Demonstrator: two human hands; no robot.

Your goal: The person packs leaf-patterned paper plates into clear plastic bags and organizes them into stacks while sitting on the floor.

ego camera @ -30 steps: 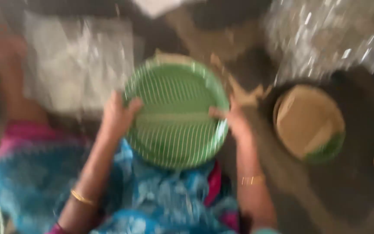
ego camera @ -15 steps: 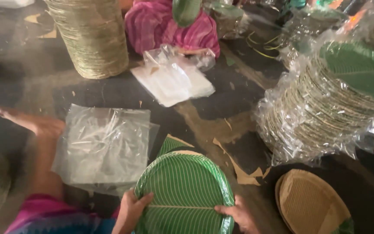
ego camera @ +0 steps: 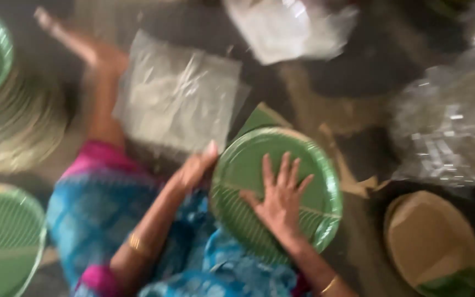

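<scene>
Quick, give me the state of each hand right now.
Left hand: gripping the rim of the green plate.
Right hand: open, fingers spread, flat on the plate.

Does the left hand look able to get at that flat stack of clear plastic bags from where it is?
Probably yes. The left hand grips the green plate's rim right beside the clear plastic bags, with nothing between them.

Dark worn floor (ego camera: 325, 104) carries everything. On it: flat clear plastic bags (ego camera: 180, 91), upturned tan leaf plate (ego camera: 430, 242), wrapped plate stack (ego camera: 452, 132).
</scene>
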